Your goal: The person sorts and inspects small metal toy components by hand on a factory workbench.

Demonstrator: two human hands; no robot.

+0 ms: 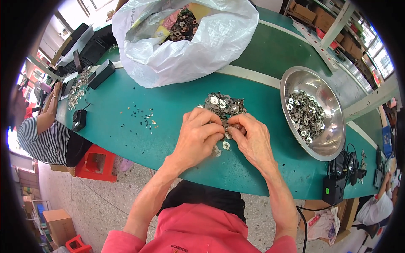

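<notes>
On the green tabletop lies a heap of small, round, silvery metal pieces with cut-outs. My left hand is closed at its near left side, fingers curled and tips pressed together; what they hold is hidden. Opposite it, my right hand pinches a small metal piece between thumb and forefinger. The fingertips of both hands nearly meet. A loose metal disc rests on the table just below them. To the right, a steel bowl contains many similar pieces.
A white woven sack of metal parts stands open beyond the heap. Tiny dark and coppery bits are scattered to the left. Black boxes with cables sit at both sides. A co-worker in a striped shirt works at far left.
</notes>
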